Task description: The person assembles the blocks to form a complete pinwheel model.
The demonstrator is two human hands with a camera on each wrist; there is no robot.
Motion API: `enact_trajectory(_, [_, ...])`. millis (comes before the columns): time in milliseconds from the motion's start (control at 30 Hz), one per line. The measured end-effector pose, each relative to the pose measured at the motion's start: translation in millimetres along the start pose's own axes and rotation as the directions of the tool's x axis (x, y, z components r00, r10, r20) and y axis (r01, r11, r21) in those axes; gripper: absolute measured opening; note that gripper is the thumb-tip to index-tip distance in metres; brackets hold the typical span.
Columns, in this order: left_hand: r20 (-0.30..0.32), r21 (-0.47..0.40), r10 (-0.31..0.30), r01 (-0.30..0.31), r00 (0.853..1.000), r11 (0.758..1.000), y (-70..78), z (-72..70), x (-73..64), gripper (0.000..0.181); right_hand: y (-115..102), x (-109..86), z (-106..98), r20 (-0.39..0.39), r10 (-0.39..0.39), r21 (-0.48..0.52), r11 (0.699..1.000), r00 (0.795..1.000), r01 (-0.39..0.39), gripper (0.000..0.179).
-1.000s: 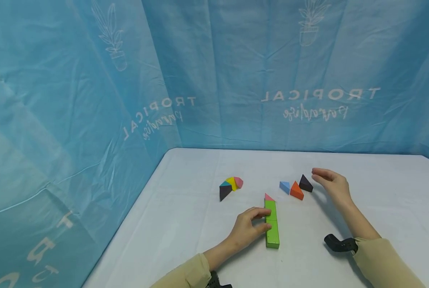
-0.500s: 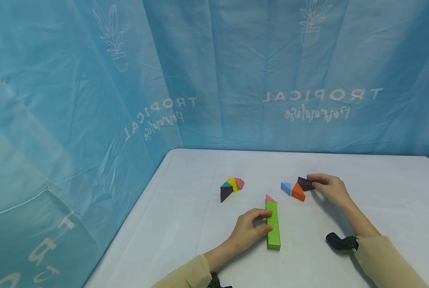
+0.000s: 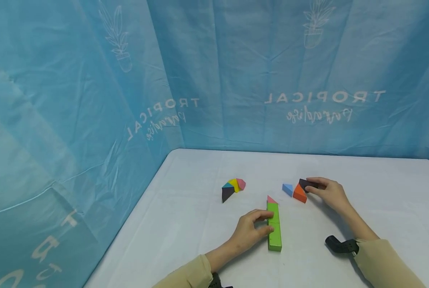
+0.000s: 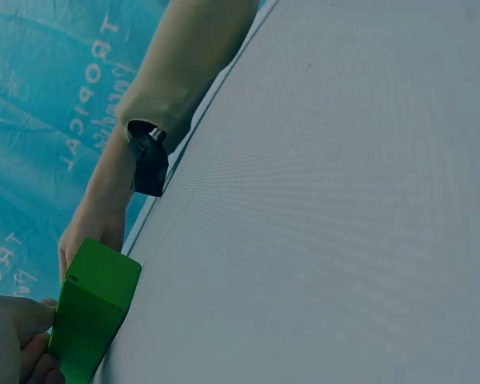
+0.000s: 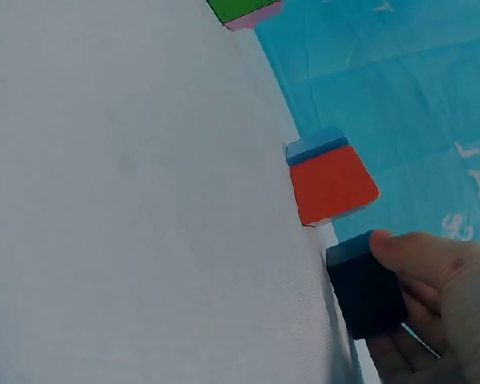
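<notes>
My left hand (image 3: 247, 232) lies beside a row of two green blocks (image 3: 275, 237). Its index fingertip and thumb tip touch the row's left edge, spaced apart along it. A pink triangular block (image 3: 271, 200) sits at the row's far end. With thumb and fingers, my right hand (image 3: 331, 193) pinches a black triangular block (image 5: 368, 296), partly hidden behind the fingers in the head view. Right next to it stands an orange triangular block (image 3: 300, 194), and a light blue triangular block (image 3: 287, 189) stands just left of that.
Farther left on the white table (image 3: 185, 216), black (image 3: 227, 193), teal (image 3: 228, 185), yellow (image 3: 234, 185) and pink (image 3: 241, 184) blocks form a curved cluster. Blue printed curtains (image 3: 236, 72) rise behind the table and along its left side.
My right hand has come in to the black triangular block, taken hold of it and turned it beside the orange one. The left hand has stayed at the green blocks.
</notes>
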State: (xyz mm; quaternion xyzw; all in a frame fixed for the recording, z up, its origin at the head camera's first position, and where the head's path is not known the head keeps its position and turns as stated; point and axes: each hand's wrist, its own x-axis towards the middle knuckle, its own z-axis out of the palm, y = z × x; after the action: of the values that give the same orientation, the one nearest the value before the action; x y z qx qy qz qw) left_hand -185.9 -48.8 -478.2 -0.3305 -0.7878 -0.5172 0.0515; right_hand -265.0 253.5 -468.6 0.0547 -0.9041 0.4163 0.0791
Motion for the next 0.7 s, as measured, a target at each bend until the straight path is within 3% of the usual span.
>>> enact_trajectory(233, [0.008, -0.001, 0.003, -0.003, 1.0, 1.0, -0.6, -0.5, 0.0, 0.034, -18.3, -3.8, -9.5, -0.084, 0.035, 0.079, 0.996, 0.996, -0.028, 0.056])
enact_trajectory(500, [0.002, 0.006, 0.009, -0.009, 1.0, 1.0, -1.2, -0.7, 0.5, 0.034, -51.4, -6.0, 3.5, -0.036, 0.05, 0.18, 0.983, 0.998, -0.043, 0.057])
enact_trajectory(700, [0.003, 0.011, 0.015, -0.015, 1.0, 1.0, -0.8, 0.2, 0.9, 0.033, -68.6, -6.4, 18.5, 0.01, 0.017, 0.234, 0.972, 1.0, -0.019, 0.054])
